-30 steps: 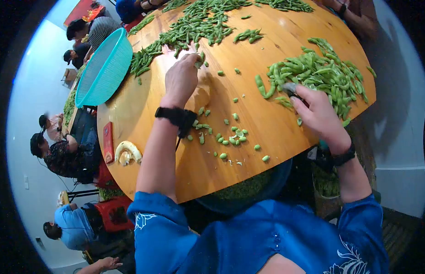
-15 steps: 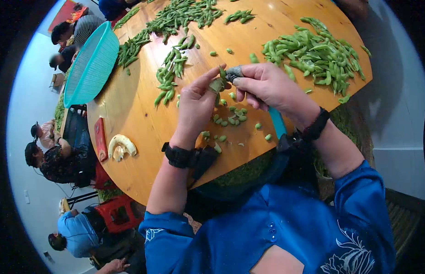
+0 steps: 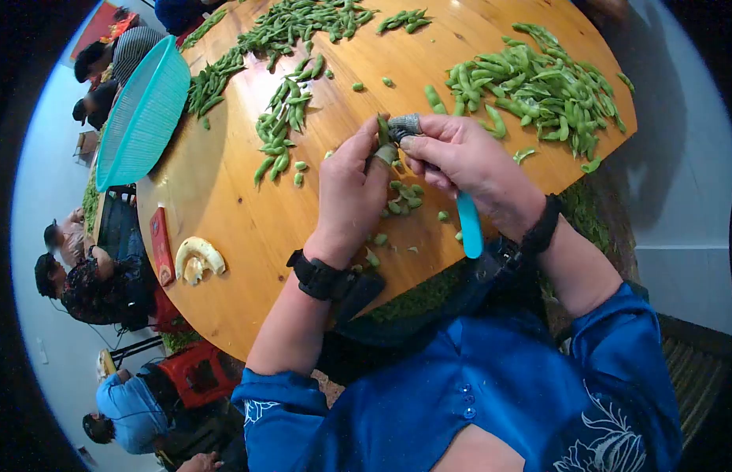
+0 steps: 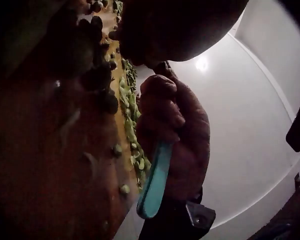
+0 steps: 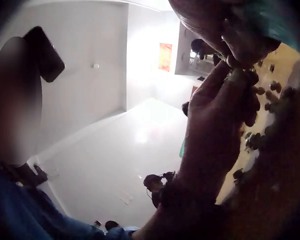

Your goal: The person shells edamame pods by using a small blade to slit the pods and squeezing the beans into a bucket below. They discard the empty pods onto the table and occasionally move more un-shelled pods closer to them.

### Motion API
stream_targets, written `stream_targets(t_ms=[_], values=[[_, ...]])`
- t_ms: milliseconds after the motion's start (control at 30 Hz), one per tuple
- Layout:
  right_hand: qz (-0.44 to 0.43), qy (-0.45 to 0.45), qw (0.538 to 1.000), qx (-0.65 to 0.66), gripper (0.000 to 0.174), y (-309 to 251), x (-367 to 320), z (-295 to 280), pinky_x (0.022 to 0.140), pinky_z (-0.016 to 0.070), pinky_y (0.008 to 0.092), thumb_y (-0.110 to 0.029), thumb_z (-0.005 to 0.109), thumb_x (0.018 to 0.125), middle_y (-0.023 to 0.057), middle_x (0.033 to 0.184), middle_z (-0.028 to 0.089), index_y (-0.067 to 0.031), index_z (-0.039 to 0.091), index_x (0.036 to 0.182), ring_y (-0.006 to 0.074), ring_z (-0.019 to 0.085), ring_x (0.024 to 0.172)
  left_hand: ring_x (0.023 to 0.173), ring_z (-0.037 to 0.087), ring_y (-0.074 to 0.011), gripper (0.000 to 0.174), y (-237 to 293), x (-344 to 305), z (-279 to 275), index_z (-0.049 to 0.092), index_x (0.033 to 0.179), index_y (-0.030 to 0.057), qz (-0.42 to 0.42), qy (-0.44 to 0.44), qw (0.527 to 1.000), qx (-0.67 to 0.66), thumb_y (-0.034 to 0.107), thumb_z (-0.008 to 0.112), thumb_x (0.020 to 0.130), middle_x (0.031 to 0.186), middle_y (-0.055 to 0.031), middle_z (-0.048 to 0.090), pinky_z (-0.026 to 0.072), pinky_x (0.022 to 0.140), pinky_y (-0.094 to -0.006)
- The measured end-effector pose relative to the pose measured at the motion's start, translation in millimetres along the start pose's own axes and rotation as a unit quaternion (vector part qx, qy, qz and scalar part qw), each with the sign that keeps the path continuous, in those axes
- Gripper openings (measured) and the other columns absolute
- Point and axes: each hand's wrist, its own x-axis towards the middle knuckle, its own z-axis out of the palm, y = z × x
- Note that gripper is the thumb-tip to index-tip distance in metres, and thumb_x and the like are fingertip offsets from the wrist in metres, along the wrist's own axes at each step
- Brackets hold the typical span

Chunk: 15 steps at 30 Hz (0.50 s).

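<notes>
Near the middle of the table, the left hand (image 3: 352, 193) pinches a green pod (image 3: 383, 130) upright between thumb and fingers; its thumb has a pale covering. The right hand (image 3: 480, 161) touches it from the right, a grey covering (image 3: 404, 124) on one finger. Its fingers curl round a tool with a turquoise handle (image 3: 470, 226), which points down out of the fist; the tool's other end is hidden. In the left wrist view the same handle (image 4: 156, 185) sticks out below the right hand (image 4: 175, 125). Shelled beans (image 3: 405, 197) lie beneath the hands.
Pods are heaped at the right (image 3: 531, 86) and at the far side (image 3: 303, 27). A smaller row of pods (image 3: 281, 126) lies left of the hands. A turquoise basket (image 3: 144, 114), a red packet (image 3: 162, 245) and a pale curved peel (image 3: 199, 259) are at the left.
The left hand came back from the far pods with a pod, and the right hand came in from the right heap to meet it. Over the last half second both stayed together; the turquoise handle swung slightly.
</notes>
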Motion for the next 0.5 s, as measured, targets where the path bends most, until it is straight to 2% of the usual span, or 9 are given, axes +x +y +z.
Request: stream_targets(t_ms=[133,200,300,400,500], values=[[0.019,-0.014,0.996,0.082,0.011,1.3,1.8,-2.6,0.037,0.0324,0.0152,-0.016,0.053,0.090,-0.0051,0.065,0.054,-0.0072,0.059,0.093,0.0002,0.043,0.045,0.069,0.056,-0.0104,0.035,-11.8,1.4,0.6,0.055,0.122,0.0028,0.009,-0.016,0.997,-0.080,0.000,0.053,0.087,0.087,-0.0054,0.063,0.0469,0.061,-0.0249],[0.028,-0.030,0.992,0.123,0.010,0.8,1.7,-6.7,0.037,0.0323,0.0151,-0.015,0.053,0.090,-0.0046,0.065,0.054,-0.0071,0.059,0.094,0.0003,0.043,0.044,0.069,0.053,-0.0068,0.035,-9.5,1.2,-4.9,0.054,0.125,0.0041,-0.106,-0.072,0.970,-0.208,0.002,0.050,0.090,0.095,0.0004,0.060,0.0462,0.061,-0.0233],[0.044,-0.048,0.984,0.167,0.010,-4.9,1.9,-9.6,0.036,0.0323,0.0151,-0.014,0.053,0.089,-0.0034,0.066,0.055,-0.0066,0.058,0.094,0.0007,0.042,0.043,0.069,0.050,-0.0035,0.035,-6.2,4.7,-11.1,0.052,0.127,0.0050,-0.139,-0.107,0.955,-0.241,0.005,0.047,0.093,0.096,0.0037,0.057,0.0439,0.062,-0.0201],[0.069,-0.050,0.982,0.171,0.010,-7.3,6.3,-10.9,0.035,0.0321,0.0153,-0.013,0.054,0.089,-0.0025,0.066,0.055,-0.0058,0.058,0.095,0.0009,0.042,0.042,0.069,0.047,-0.0017,0.033,-1.1,5.4,-9.4,0.052,0.127,0.0037,-0.127,-0.087,0.953,-0.260,0.007,0.044,0.094,0.090,0.0048,0.055,0.0411,0.062,-0.0180],[0.090,-0.056,0.981,0.165,0.011,-8.0,8.7,-8.8,0.034,0.0318,0.0156,-0.014,0.054,0.089,-0.0020,0.067,0.055,-0.0052,0.057,0.096,0.0010,0.041,0.042,0.072,0.046,-0.0019,0.033,-0.5,4.7,-12.3,0.053,0.123,0.0017,-0.118,-0.085,0.953,-0.267,0.006,0.039,0.094,0.091,0.0035,0.055,0.0392,0.062,-0.0162]])
